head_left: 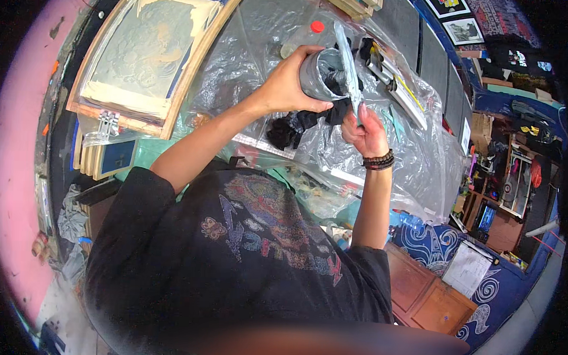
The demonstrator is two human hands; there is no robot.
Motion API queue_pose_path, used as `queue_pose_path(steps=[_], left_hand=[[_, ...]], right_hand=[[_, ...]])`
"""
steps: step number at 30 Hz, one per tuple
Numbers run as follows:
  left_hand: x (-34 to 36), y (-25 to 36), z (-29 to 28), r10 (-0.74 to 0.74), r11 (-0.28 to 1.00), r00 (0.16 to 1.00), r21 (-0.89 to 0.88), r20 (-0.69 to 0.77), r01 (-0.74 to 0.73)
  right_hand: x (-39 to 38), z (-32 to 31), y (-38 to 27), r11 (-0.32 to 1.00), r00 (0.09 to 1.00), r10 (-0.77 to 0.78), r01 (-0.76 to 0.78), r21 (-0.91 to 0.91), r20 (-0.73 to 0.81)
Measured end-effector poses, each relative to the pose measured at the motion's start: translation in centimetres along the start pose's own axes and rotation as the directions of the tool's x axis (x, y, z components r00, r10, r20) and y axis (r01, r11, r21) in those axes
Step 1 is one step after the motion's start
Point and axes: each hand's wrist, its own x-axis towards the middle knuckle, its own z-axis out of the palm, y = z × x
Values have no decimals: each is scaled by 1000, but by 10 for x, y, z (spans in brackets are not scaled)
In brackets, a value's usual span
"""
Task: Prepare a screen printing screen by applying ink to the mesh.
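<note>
My left hand (286, 84) is wrapped round a cylindrical tub (311, 75) smeared with grey paint or ink, tilted so its mouth turns toward my right hand. Between the fingers of my right hand (368, 135) is the lower end of a spatula (347, 57) thickly coated in pale grey. Its blade points away from me and lies across the tub's rim, seemingly touching it. Dark grey stuff coats the tub's inside. Below the tub, a crumpled black cloth (287, 131) lies on clear plastic sheeting (238, 63). Beyond my left fingers is a clear bottle (301, 40) with a red cap.
At left a wood-framed screen (80, 101) carries grey smears, with a metal clamp (108, 125) at its near edge. Long metal-edged tools (402, 100) rest right of the spatula. Stacked frames (117, 156) stand below the screen. Cluttered shelves (515, 173) line the right side.
</note>
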Motion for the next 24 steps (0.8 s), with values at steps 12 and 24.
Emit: queue_pose_path(steps=[12, 24], left_hand=[[-3, -9, -13, 10, 1000, 998, -5, -66, -10], [-11, -14, -11, 20, 999, 995, -34, -98, -23]], right_hand=[[-42, -28, -10, 963, 975, 188, -207, -176, -118], [-77, -40, -46, 902, 921, 317, -367, -226, -227]])
